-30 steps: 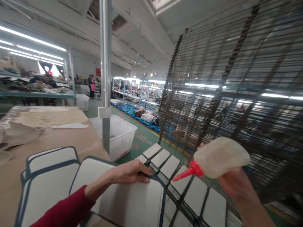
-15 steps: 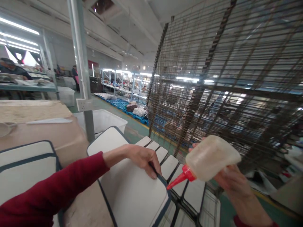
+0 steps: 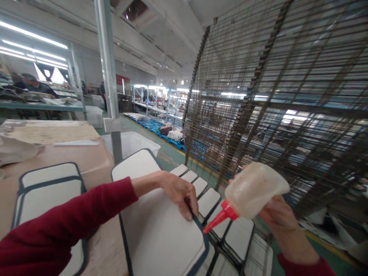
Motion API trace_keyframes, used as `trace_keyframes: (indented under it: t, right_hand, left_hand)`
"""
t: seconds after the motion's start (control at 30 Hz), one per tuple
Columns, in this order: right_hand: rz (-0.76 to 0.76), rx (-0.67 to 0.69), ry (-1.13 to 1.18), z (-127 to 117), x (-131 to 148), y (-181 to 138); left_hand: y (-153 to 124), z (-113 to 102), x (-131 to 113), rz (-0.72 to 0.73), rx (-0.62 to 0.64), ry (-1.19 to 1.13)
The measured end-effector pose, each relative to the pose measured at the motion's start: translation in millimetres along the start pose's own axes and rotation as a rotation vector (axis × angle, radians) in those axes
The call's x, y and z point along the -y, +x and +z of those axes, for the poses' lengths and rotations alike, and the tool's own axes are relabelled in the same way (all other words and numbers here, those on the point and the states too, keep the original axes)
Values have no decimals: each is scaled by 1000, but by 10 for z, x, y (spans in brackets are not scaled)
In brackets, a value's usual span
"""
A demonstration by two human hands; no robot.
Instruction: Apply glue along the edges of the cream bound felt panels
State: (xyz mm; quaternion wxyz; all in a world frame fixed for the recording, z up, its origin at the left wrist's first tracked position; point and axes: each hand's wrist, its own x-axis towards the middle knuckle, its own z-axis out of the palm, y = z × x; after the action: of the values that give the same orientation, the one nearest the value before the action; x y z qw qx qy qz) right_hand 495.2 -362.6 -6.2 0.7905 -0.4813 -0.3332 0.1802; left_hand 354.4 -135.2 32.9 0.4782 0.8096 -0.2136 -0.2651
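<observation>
My left hand [image 3: 177, 193], in a dark red sleeve, rests on a white panel with a dark blue border [image 3: 161, 230], fingers curled over its right edge. My right hand [image 3: 277, 218] grips a translucent squeeze bottle with a red nozzle [image 3: 253, 189]; the nozzle tip points down-left, just right of the panel's edge. Below both, several smaller white bordered panels [image 3: 212, 201] lie in rows on a wire shelf. A second bordered panel [image 3: 48, 189] lies to the left on the brown tabletop [image 3: 86, 161].
A tall wire drying rack [image 3: 273, 96] fills the right side. A grey steel post [image 3: 107, 76] stands behind the table with a white plastic bin [image 3: 129, 143] at its foot. People work at benches far left and in the background.
The view has shifted slightly. My left hand slid a little down the panel's right edge, and the bottle stays tilted with its nozzle close to that edge.
</observation>
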Motion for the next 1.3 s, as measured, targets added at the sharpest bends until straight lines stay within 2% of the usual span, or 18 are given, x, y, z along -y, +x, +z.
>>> trace_keyframes:
  t: [0.13,0.3,0.43,0.63,0.77,0.93,1.13,1.3]
  right_hand:
    - [-43,30,-42,-7,-32,7]
    - [-116,292,51,22,30,10]
    - [-218,293,77,77,139,20]
    - [-198,355,30,205,156,33]
    - [-105,457,-15,214,50,14]
    - [-117,455,32,222,-56,31]
    - [-43,470,68,248,-143,62]
    - [-33,384,40,261,-170,36]
  left_hand:
    - [-12,25,44,-8,9,-18]
    - [-51,25,227,14,24,-41]
    - [-133,35,340,-1,11,-48]
    - [-242,43,385,9,-16,-71]
    - [-289,46,350,28,-18,-80]
    - [-340,65,343,31,-18,-105]
    - [-388,81,354,43,-21,-104]
    - [-426,100,330,51,-7,-71]
